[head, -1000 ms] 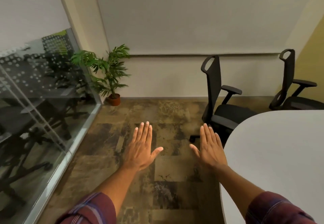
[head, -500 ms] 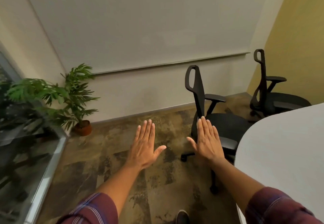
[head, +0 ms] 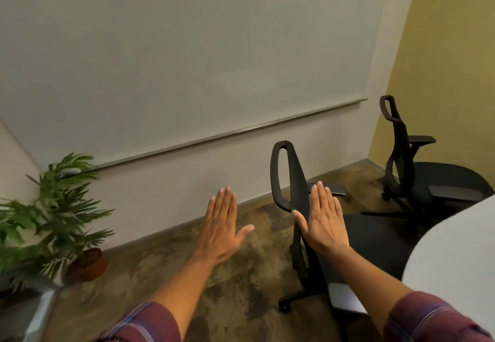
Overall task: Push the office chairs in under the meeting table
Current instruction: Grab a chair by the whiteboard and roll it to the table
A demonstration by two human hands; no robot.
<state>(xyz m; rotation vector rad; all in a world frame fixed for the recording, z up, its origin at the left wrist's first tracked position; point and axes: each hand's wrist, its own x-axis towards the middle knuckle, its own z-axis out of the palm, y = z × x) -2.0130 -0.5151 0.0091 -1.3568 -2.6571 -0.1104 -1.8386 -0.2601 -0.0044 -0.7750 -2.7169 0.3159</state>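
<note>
A black office chair (head: 292, 178) stands side-on just left of the white meeting table (head: 455, 256), its seat facing the table edge. A second black chair (head: 401, 143) stands farther back by the yellow wall, also pulled out. My right hand (head: 324, 221) is flat with fingers extended, in front of the near chair's backrest; I cannot tell whether it touches. My left hand (head: 221, 223) is flat and empty, hovering over the floor to the left of that chair.
A potted palm (head: 53, 213) stands in the left corner beside a glass partition frame (head: 40, 312). A pale wall with a long ledge (head: 214, 136) runs behind the chairs. Patterned brown carpet (head: 214, 288) lies between me and the wall.
The view has swung right and closer to the near chair. Both flat hands have moved forward; my right hand now overlaps the backrest. The glass partition has slid mostly out of view.
</note>
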